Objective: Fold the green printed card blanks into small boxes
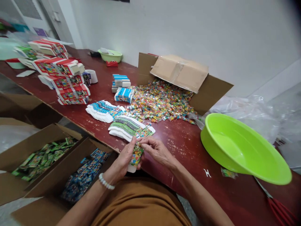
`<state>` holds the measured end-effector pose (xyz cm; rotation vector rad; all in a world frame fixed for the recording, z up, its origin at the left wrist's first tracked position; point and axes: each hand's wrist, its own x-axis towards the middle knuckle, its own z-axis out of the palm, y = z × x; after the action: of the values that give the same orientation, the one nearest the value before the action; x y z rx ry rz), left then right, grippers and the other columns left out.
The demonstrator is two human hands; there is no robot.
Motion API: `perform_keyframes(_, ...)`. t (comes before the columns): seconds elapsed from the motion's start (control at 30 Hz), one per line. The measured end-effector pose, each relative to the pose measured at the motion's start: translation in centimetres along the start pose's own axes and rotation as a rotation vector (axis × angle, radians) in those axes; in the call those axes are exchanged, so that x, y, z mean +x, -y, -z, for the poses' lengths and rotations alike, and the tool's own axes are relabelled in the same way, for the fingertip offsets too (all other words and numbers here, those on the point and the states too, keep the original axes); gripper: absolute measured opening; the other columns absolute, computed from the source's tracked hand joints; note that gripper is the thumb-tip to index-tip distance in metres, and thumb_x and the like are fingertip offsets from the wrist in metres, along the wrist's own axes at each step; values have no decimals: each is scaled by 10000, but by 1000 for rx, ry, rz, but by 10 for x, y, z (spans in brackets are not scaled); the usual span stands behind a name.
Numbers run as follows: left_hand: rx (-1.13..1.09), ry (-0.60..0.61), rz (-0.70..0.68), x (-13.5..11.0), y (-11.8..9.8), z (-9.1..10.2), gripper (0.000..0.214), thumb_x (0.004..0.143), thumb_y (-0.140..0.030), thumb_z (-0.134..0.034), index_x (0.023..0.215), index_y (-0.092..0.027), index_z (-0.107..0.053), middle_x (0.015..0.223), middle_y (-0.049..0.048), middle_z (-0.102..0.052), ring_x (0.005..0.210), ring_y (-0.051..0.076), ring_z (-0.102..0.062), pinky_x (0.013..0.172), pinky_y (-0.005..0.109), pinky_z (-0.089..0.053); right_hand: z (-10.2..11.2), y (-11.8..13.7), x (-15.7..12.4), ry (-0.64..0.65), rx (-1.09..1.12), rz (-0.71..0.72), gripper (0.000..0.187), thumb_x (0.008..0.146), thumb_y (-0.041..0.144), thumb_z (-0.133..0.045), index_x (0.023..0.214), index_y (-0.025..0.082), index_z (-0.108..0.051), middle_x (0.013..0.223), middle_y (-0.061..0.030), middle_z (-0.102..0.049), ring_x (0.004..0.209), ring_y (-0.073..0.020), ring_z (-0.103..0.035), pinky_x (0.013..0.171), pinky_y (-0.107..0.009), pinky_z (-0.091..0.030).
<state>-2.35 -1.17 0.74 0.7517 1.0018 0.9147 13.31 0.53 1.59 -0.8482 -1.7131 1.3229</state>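
My left hand (125, 158) is wrapped round a small green printed candy box (136, 154), its white end flap sticking out toward my body. The fingers of my right hand (156, 150) are pinched together at the box's far end; whether they grip the box or a small candy there is hidden. Just beyond both hands lies a fanned row of flat green boxes (127, 127). Behind it is a fanned row of flat blue boxes (103, 110). A large heap of wrapped candies (162, 100) spills across the table from a tipped cardboard box (180, 72).
Stacks of red printed boxes (68, 83) stand at the left. A lime green basin (244, 147) and red-handled scissors (277, 207) are on the right. Below the table edge, open cartons hold green boxes (44, 158) and blue boxes (82, 175).
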Motion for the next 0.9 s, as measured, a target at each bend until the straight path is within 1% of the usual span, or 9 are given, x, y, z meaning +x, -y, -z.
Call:
perform_keyframes(0.13,-182,19,89,-13,8,-5,545,882,-629,-534,1214,-197,-556,666,5,-658,430,150,-602,430,248,-481,21,-16,16,28,-244,-146,332,936,477,-535,961,198,-711,1015,-44,-694,724,-134,-640,692,-269,-517)
perform_keyframes(0.23,-258,144,111,-29,16,-1,465,843,-460,-694,1217,-252,-513,926,40,-713,723,193,-718,658,287,-544,51,-30,59,-157,-542,-240,266,963,310,-497,988,175,-725,960,-60,-702,925,-199,-648,832,-320,-504)
perform_keyframes(0.33,-250,226,195,-40,19,18,401,801,-368,-757,1119,-226,-559,1067,72,-704,907,230,-706,822,358,-529,71,-46,103,-242,-645,-296,175,911,207,-587,994,149,-729,1102,-105,-679,1118,-258,-592,980,-388,-451)
perform_keyframes(0.43,-64,213,136,-43,12,50,322,720,-312,-811,925,-176,-604,939,53,-707,836,200,-664,811,339,-502,76,-63,125,-242,-689,-385,221,898,267,-660,1078,140,-679,1200,-113,-637,1124,-265,-596,973,-452,-481)
perform_keyframes(0.57,462,268,99,-43,-9,86,247,606,-220,-801,784,-182,-633,715,-38,-630,686,141,-541,637,226,-402,81,-78,127,-242,-646,-445,319,957,345,-596,1219,165,-596,1234,-86,-615,1041,-229,-636,876,-431,-554)
perform_keyframes(0.67,775,380,149,-44,-19,92,234,573,-158,-740,798,-207,-693,733,-43,-635,720,165,-537,627,231,-384,92,-81,122,-327,-547,-426,260,939,346,-618,1100,142,-637,1079,-68,-664,917,-194,-656,801,-376,-562)
perform_keyframes(0.73,755,412,174,-42,-20,87,247,591,-183,-727,834,-210,-694,800,-25,-662,760,183,-569,657,242,-408,100,-77,117,-433,-463,-377,252,897,373,-644,972,133,-652,919,-55,-678,826,-181,-646,747,-333,-543)
perform_keyframes(0.8,559,375,196,-35,-17,79,334,670,-286,-715,990,-215,-654,912,7,-689,729,175,-606,639,249,-424,105,-68,109,-518,-365,-314,281,841,418,-654,886,141,-645,801,-46,-666,751,-173,-621,694,-298,-514)
perform_keyframes(0.9,247,249,125,-20,-13,60,439,775,-400,-656,1151,-219,-522,924,38,-688,613,146,-631,549,229,-407,100,-44,91,-512,-208,-250,349,767,488,-665,858,151,-642,740,-32,-658,637,-137,-572,609,-264,-471)
